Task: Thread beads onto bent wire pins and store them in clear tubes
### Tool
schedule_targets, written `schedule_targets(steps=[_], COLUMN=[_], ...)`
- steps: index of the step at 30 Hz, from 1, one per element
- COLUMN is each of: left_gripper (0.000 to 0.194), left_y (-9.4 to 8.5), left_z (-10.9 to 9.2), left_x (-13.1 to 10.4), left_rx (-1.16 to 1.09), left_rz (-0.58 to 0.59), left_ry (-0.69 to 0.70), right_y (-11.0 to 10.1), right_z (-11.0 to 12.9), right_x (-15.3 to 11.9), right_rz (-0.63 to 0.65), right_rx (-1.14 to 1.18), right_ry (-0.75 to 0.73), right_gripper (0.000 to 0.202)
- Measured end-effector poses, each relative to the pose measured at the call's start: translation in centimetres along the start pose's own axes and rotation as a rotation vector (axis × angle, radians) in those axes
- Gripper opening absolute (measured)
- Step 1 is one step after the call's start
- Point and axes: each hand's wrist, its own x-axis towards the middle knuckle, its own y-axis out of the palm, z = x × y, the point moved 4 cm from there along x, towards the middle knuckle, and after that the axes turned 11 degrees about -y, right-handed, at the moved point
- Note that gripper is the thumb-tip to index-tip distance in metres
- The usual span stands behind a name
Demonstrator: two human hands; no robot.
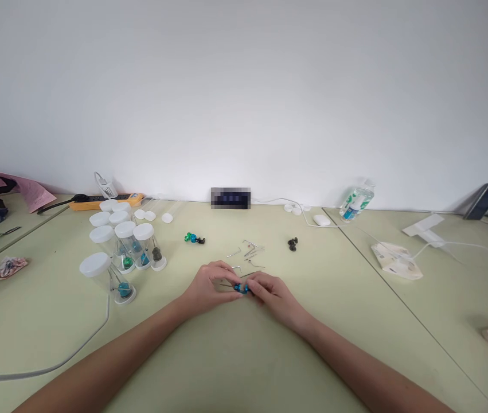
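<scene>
Between both hands, just above the table, is a small shiny blue metal part [241, 288]. My left hand [210, 287] pinches its left side between thumb and fingers. My right hand [272, 292] is closed at its right end, where a dark bit shows; the fingertips partly hide it. A thin metal rod sticks out to the left inside my left hand's grip. Just beyond the hands lie several L-shaped hex keys [252, 250]. Farther left is a small cluster of green, blue and black parts [194, 238]. Several small black pieces [292, 244] sit to the right.
Clear tubes with white caps [95, 264], holding coloured parts and rods, stand at left before an orange power strip [93, 203]. A digital clock [230, 198], a clear bottle [356, 202], a white case [321, 220] and a phone [484, 201] line the wall. A white cable [54, 367] crosses the left.
</scene>
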Motion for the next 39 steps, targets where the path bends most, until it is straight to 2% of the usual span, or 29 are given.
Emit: schedule_targets(steps=[2,6,11,15,19,24,26,30,35,39], left_gripper=[0.018,0.018,0.019,0.019,0.02,0.018,0.018,0.018,0.019,0.018], left_y=[0.03,-0.06,0.09,0.04,0.12,-0.3,-0.3,-0.1,-0.15,-0.08], left_z=[-0.05,-0.02,-0.18,-0.17,-0.23,0.06,0.03,-0.2,-0.05,-0.09], left_x=[0.02,0.0,-0.11,-0.08,-0.07,-0.01,-0.01,-0.04,-0.04,-0.05], left_rx=[0.009,0.005,0.013,0.006,0.016,-0.023,-0.024,-0.012,-0.016,-0.005], left_rz=[0.0,-0.017,0.001,-0.016,0.016,-0.022,-0.022,-0.008,-0.018,-0.011], left_ry=[0.004,0.001,0.004,0.001,0.014,-0.035,-0.033,-0.009,-0.018,0.001], right_y=[0.04,-0.16,-0.01,-0.13,-0.07,-0.07,-0.06,0.04,-0.1,0.01], right_z=[-0.03,-0.06,0.13,0.48,0.47,0.07,0.13,0.29,0.16,-0.03], right_x=[-0.01,0.02,0.01,0.03,0.03,-0.18,-0.18,-0.11,-0.08,-0.09], right_rz=[0.012,-0.046,0.011,-0.016,0.01,-0.022,-0.02,0.01,-0.034,0.019], right_rx=[-0.016,0.005,-0.034,-0.03,-0.054,0.035,0.017,-0.04,0.003,-0.038], right_ry=[0.005,-0.019,-0.006,-0.021,-0.011,0.055,0.039,0.009,-0.012,0.001], right_gripper=[0.037,0.025,0.039,0.032,0.04,0.027,0.025,0.039,0.022,0.038])
